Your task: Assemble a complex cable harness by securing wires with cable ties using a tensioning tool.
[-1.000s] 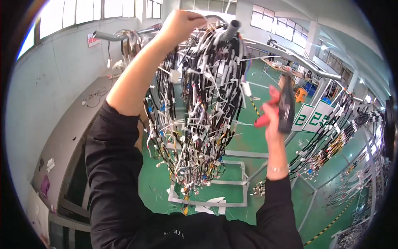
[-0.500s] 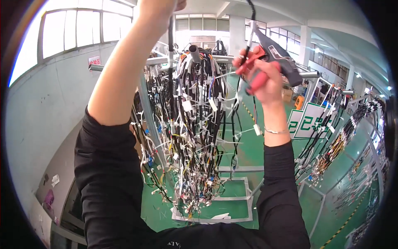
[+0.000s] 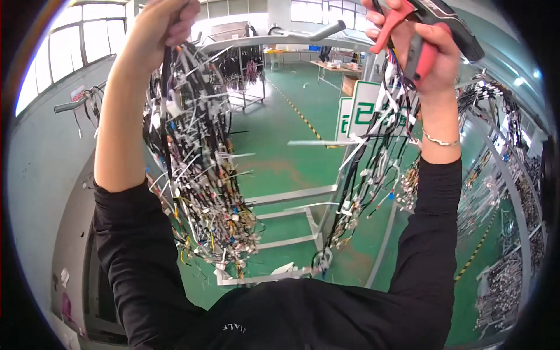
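Head view: my left hand (image 3: 168, 24) is in the upper left of the frame, partly against the top edge, its fingers curled closed around a black cable (image 3: 167, 111) that hangs down from it. Just beside that cable, in the left half, is a thick cable bundle (image 3: 201, 140) of black and grey strands, bristling with white ties and ending in small connectors.

My right hand (image 3: 437, 64) is in the upper right, gripping a hand tool (image 3: 430, 53) with red handles and a black body that slants toward the top right. A dark strand also shows near my fingers at the top edge; I cannot tell whether I pinch it. Below this hand hangs a thinner group of wires (image 3: 376, 143), reaching toward the lower middle and passing in front of a white sign (image 3: 363, 105) with green marks.

A grey metal frame (image 3: 291, 196) stands low in the middle on the green floor (image 3: 274, 154). A grey pipe (image 3: 318, 32) juts out at the top centre, and more hanging harnesses (image 3: 504, 300) fill the far right. A bracelet (image 3: 438, 140) circles my right wrist, above the black sleeve (image 3: 434, 204).
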The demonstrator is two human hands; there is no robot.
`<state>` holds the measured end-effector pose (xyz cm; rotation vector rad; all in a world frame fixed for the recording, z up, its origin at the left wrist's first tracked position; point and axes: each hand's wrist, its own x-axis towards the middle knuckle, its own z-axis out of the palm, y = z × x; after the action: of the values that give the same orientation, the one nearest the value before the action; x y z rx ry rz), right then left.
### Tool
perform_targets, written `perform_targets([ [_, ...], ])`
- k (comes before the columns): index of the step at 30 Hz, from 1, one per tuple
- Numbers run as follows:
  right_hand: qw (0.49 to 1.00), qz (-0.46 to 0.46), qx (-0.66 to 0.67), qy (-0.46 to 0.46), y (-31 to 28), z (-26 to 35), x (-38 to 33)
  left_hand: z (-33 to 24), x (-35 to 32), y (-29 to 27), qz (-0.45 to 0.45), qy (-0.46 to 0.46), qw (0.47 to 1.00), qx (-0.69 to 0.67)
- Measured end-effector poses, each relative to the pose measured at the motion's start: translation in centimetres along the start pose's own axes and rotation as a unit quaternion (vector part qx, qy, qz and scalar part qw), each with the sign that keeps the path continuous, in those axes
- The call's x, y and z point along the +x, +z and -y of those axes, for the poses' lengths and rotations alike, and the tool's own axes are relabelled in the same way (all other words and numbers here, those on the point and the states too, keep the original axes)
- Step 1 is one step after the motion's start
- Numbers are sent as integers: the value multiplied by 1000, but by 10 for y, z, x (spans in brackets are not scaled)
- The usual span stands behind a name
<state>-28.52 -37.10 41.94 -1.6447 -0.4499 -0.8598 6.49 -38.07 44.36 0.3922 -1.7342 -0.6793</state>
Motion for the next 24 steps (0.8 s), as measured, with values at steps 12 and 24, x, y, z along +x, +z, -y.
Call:
perform_targets([
  [12, 953, -199, -178, 145, -114, 14, 64, 91, -89, 61, -327, -25, 935, -138],
  [24, 732, -131, -631, 220, 52, 1, -129, 144, -155, 130, -18, -108, 904, -414],
])
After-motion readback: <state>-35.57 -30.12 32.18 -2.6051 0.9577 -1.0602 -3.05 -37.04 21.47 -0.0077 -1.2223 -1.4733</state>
